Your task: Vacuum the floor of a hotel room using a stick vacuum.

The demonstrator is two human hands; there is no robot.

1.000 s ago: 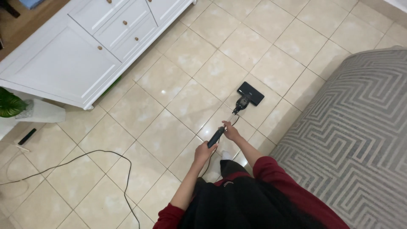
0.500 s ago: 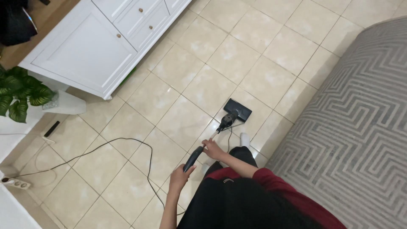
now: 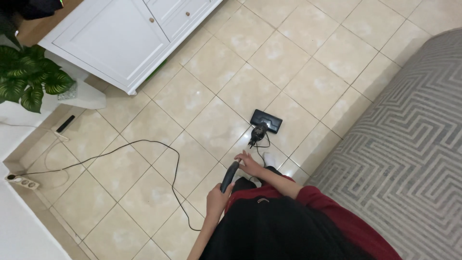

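I hold a black stick vacuum cleaner with both hands. My left hand (image 3: 217, 198) grips the dark handle (image 3: 229, 176) near my body. Further up the shaft, my right hand (image 3: 250, 164) is closed around the thin tube. The flat black floor head (image 3: 266, 120) rests on the beige tiles (image 3: 211, 62) ahead of me. A black power cord (image 3: 144, 149) trails from the vacuum across the tiles to the left. A white-socked foot (image 3: 269, 159) shows just beside the shaft.
A white cabinet (image 3: 120, 38) with round knobs stands at the upper left. A green potted plant (image 3: 26, 77) sits on a white stand beside it. A power strip (image 3: 21, 182) lies at the left wall. A grey patterned rug (image 3: 409, 144) covers the right side.
The floor head has been drawn back toward me and slightly left. My hands have come closer to my body, and the view has shifted left, showing more of the plant and power strip.
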